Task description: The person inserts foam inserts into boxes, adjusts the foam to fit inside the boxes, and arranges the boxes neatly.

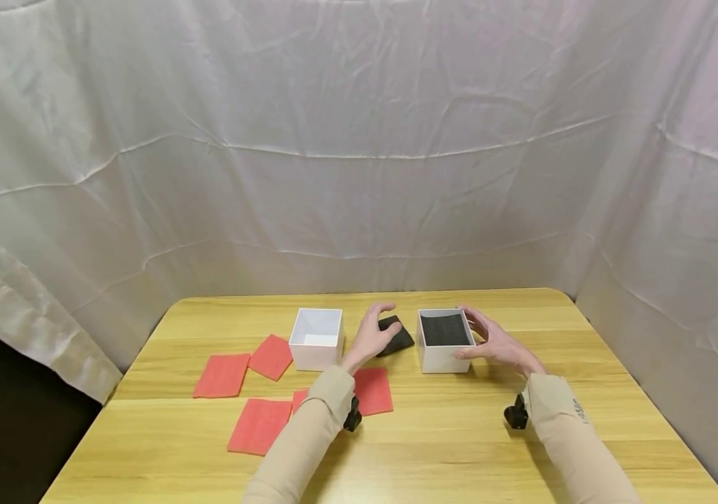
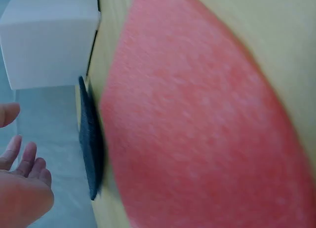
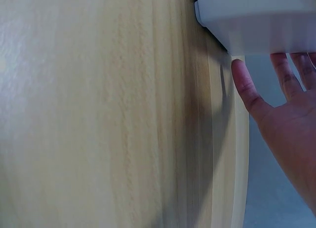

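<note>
Left hand (image 1: 369,339): one, thumb and fingers set well apart in a loose curve, holding nothing. Poised over a black square (image 1: 399,341) on the tabletop; the left wrist view suggests a gap between them, though its angle makes contact hard to rule out.

Right hand (image 1: 499,344): one, spread across the right side of the right-hand white box (image 1: 447,360), thumb at the near corner, fingers around the far one; it holds the box upright.

Black square: one, thin, lying between the two boxes, turned askew. Judged light, soft and pliable, felt-like, with a matt face unlikely to slip or break. Best taken by a pinch at an edge or free corner; a flat grab at the middle would probably find little to hold.

Black piece (image 1: 445,330): one, of like colour, inside the right-hand box.

Right-hand box: open-topped, smooth-walled, apparently stiff and light, hence perhaps apt to slide if nudged; hold by opposite walls.

Left-hand white box (image 1: 315,357): matching, nothing seen inside.

Red squares (image 1: 222,376): several, flat, left of and nearer than the boxes, one partly hidden by the left forearm.

Table (image 1: 447,448): wood-grained. Behind it, a pale curtain (image 1: 359,196).
</note>
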{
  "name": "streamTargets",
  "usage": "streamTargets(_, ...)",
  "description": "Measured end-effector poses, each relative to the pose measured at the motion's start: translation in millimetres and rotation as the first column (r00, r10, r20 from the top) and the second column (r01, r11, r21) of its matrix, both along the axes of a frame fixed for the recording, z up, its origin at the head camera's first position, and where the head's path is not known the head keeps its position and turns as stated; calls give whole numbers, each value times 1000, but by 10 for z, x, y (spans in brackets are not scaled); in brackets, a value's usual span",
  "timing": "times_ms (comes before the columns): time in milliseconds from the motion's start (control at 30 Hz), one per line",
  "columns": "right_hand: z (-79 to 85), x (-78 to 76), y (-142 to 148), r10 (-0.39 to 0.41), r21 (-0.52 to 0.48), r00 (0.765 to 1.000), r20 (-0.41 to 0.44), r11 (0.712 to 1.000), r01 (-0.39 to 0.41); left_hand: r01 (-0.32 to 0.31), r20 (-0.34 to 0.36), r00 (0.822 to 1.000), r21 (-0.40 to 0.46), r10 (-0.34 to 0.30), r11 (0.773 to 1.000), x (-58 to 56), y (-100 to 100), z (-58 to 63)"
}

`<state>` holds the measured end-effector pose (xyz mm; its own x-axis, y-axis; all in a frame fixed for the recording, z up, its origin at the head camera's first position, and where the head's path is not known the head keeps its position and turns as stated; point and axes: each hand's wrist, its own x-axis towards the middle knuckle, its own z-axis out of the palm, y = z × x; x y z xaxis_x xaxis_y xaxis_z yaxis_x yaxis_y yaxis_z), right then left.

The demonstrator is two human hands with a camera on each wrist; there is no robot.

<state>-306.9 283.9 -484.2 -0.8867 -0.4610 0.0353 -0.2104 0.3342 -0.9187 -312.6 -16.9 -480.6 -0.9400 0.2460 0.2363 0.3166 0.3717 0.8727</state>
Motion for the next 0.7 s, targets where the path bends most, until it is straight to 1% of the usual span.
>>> streamTargets(133, -17, -13, 7, 0, -4, 1000, -2, 1000, 0, 5, 27, 1000, -41, -4, 999, -2, -51, -55)
streamTargets(233, -19, -21, 9, -5, -16, 1000, 9, 1000, 5, 8, 28, 1000, -73, -6, 997, -10, -72, -93)
streamTargets(333, -8, -20, 5, -3, -21, 1000, 12, 1000, 4, 12, 26, 1000, -121, -9, 993, -15, -86, -120)
streamTargets(400, -8, -20, 5, 0, -22, 1000, 10, 1000, 0, 18, 17, 1000, -181, -15, 983, -18, -92, -134)
streamTargets(567, -8, -14, 1, -3, -13, 1000, 14, 1000, 4, 47, 35, 999, -331, -37, 942, -8, -106, -154)
streamTargets(700, 0, -3, -5, -9, 14, 1000, 7, 1000, 9, 67, 55, 997, -360, -50, 931, 19, -115, -143)
